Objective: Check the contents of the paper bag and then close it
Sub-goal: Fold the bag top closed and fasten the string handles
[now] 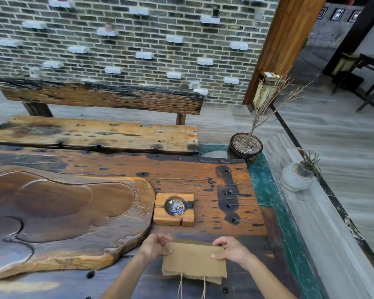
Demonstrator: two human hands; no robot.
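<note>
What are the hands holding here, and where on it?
Both hold the paper bag at its far edge: the left hand pinches the left corner, the right hand the right corner. The string handles hang free.

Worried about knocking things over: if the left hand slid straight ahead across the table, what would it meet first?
Probably the wooden ashtray, just beyond the left hand gripping the paper bag; depth is uncertain.

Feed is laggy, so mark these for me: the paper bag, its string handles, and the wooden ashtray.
paper bag (pixel 194 261): head view, middle of the folded brown face.
string handles (pixel 181 285): head view, the left string below the bag's near edge.
wooden ashtray (pixel 160 216): head view, the left side of the wooden block.
</note>
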